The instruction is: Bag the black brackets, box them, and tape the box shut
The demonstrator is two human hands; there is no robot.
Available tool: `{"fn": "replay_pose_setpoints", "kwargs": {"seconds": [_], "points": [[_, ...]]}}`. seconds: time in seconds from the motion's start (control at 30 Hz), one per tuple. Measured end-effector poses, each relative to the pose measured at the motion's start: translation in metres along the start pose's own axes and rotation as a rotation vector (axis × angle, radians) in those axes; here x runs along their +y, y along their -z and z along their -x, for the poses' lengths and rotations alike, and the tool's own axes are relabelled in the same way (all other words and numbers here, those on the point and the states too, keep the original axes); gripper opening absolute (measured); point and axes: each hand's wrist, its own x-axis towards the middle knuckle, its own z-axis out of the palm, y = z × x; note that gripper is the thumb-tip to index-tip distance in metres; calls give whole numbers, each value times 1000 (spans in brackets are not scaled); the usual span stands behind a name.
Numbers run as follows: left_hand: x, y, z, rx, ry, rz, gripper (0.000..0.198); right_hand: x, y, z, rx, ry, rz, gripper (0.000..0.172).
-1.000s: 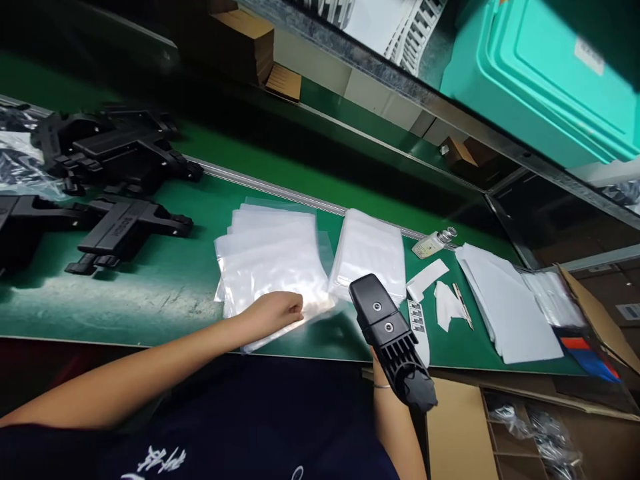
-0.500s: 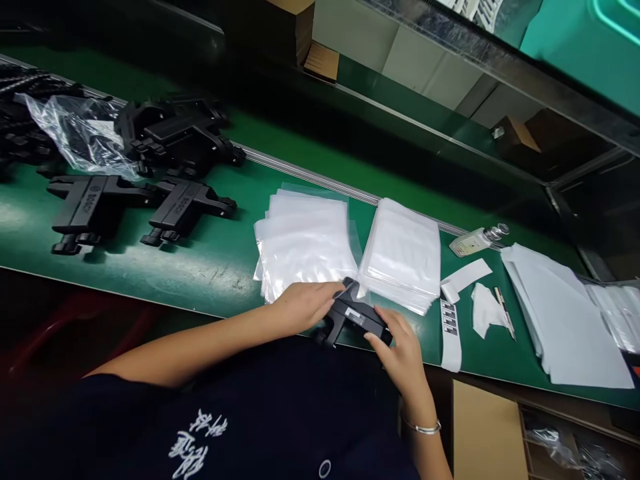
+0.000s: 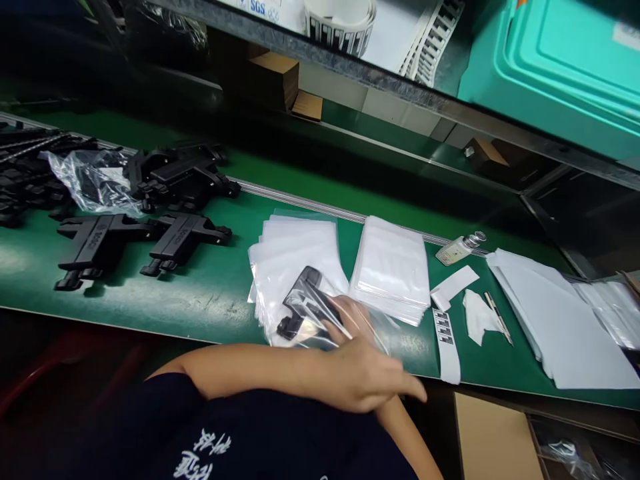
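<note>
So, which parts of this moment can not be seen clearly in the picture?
- Right hand: head view, mostly hidden behind the left hand and forearm; its grip cannot be told.
- Black plastic part: inside a clear plastic bag, glare blurs its shape.
- Small clear bottle: label too small to read.
- Turquoise plastic crate: cut off by the top and right edges.
</note>
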Motion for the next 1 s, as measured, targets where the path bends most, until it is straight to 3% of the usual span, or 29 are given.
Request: {"fn": "replay_pose_setpoints", "kwargs": {"seconds": [0.07, 0.13, 0.23, 0.3, 0.37, 0.43, 0.47, 0.57, 0.63, 0.67, 0.73, 0.83, 0.93, 1.0], "points": [[7, 10, 5, -98, -97, 35, 44, -1, 8, -5, 6, 103, 25, 47], [11, 34, 17, -53, -95, 5, 45, -9, 23, -6, 7, 165, 45, 50], [9, 79, 32, 39, 107, -207, 42, -33, 48, -6, -60, 216, 103, 47], [2, 100, 33, -74, 299, -263, 46, -46, 58, -8, -147, 304, 121, 42], [-7, 106, 30, -261, 378, -148, 51, -49, 65, -10, -174, 385, 71, 39], [-18, 99, 27, -326, 400, 56, 52, -40, 74, -7, -63, 333, -18, 36], [-24, 93, 27, -278, 426, 154, 52, -31, 81, -3, 50, 226, -64, 38], [-39, 71, 26, 63, 557, 355, 66, -10, 104, 19, 519, -214, -161, 41], [-46, 56, 21, 245, 594, 397, 80, -10, 116, 32, 622, -261, -128, 40], [-48, 49, 17, 270, 594, 386, 88, -15, 120, 36, 566, -189, -71, 42], [-47, 33, 8, 204, 592, 293, 107, -28, 121, 38, 327, -34, 91, 52], [-38, 8, -5, 28, 591, 84, 122, -37, 119, 30, 147, -111, 219, 45], [-27, -14, -14, -76, 411, -38, 118, -27, 129, 36, -63, -84, 70, 28], [-20, -22, -20, -91, 234, -77, 111, -20, 143, 57, -123, -79, -61, 23]]}}
